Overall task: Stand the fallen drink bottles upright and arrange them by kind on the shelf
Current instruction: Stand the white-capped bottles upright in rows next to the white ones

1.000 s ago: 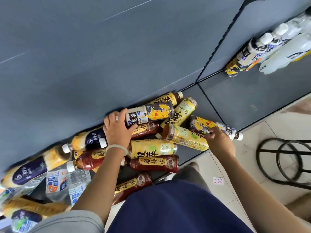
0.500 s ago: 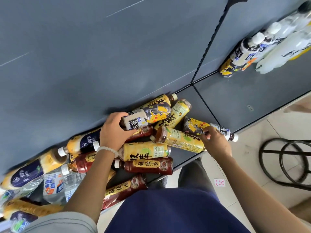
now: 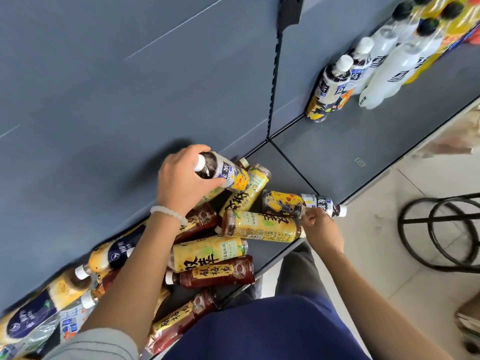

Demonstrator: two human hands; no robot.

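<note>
A heap of fallen drink bottles lies on the grey shelf [image 3: 298, 178]: yellow tea bottles [image 3: 259, 227], dark red plum drink bottles [image 3: 215, 274] and orange bottles with navy labels [image 3: 114, 253]. My left hand [image 3: 181, 180] grips a dark tea bottle with a yellow cartoon label [image 3: 226, 172], lifted off the heap with its white cap toward me. My right hand [image 3: 322, 229] pinches the neck end of a second cartoon-label bottle [image 3: 293, 203] that lies at the shelf's front edge.
On the right shelf section [image 3: 376, 141], upright cartoon-label bottles [image 3: 330, 89] and cloudy white bottles [image 3: 389, 68] stand in rows. A black divider rail [image 3: 275, 74] splits the two sections. A black metal stool [image 3: 446, 229] sits on the tiled floor at right.
My left hand has raised its cartoon-label bottle off the heap and tipped it more upright. My right hand stays on the other cartoon-label bottle at the front edge.
</note>
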